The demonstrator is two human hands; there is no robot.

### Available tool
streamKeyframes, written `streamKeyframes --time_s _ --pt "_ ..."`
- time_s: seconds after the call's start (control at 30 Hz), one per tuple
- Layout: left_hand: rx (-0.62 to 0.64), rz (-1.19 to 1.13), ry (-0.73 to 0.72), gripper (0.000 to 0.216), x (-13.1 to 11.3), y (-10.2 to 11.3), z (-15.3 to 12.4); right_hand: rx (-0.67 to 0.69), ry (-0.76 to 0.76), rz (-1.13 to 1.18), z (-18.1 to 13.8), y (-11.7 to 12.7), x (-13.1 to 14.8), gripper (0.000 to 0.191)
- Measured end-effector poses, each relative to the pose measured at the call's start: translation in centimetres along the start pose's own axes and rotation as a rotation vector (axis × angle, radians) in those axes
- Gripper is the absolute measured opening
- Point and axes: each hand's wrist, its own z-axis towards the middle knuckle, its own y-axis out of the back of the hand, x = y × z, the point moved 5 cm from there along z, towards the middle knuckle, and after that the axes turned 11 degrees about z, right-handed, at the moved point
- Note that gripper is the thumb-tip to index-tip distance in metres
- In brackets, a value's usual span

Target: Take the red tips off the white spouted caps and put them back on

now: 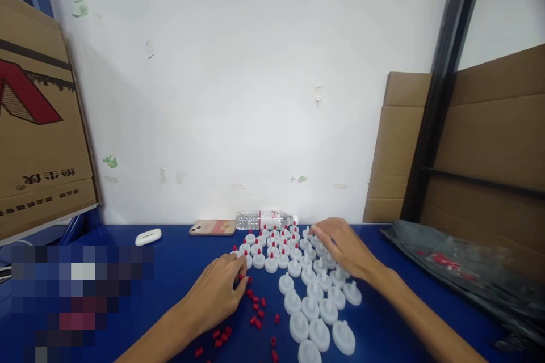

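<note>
My left hand [221, 290] is curled over the blue table, thumb and forefinger closing around a small red cap [241, 277]. Loose red caps [255, 306] lie scattered beside and below it. My right hand [343, 243] reaches over the back of a group of white round lids with upright nozzles [314, 290]. Its thumb and forefinger come together at the nozzle of a back-row lid [306, 232]; whatever lies between the fingertips is hidden. Lids at the back left, such as this one [271, 262], carry red caps on their nozzles; those to the front and right show bare white nozzles.
Against the white wall lie a clear water bottle [255, 219] on its side and a phone [213, 227]. A white oval case [148, 236] rests farther left. Grey plastic bag [468, 261] with red pieces is at right. Cardboard [38, 96] stands left, more cardboard [395, 147] right.
</note>
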Motion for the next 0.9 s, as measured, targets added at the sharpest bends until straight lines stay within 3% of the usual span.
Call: streamKeyframes --time_s 0.1,0.23,0.47,0.7,0.77,0.9 --pt "-0.009 0.004 -0.006 0.014 0.1 -0.1 0.0 0.132 0.122 0.081 -0.2 -1.5 2.8 0.041" --pt "-0.024 0.008 -0.025 0.017 -0.1 0.0 0.0 0.203 0.158 0.091 -0.7 -3.0 3.8 0.041" --pt "-0.025 -0.011 -0.014 0.026 -0.4 0.5 0.1 0.182 0.153 0.064 -0.9 -3.0 3.6 0.041" --pt "-0.144 -0.184 0.004 0.022 -1.2 2.2 -0.1 -0.090 0.255 -0.025 -0.6 -0.2 6.5 0.021" --pt "-0.219 -0.202 -0.037 0.022 -1.8 2.6 -0.2 -0.081 0.310 -0.032 -0.8 -0.4 8.2 0.014" --pt "-0.323 -0.188 -0.192 0.015 -3.4 2.6 -0.6 0.062 0.471 0.011 -1.6 -2.3 11.7 0.011"
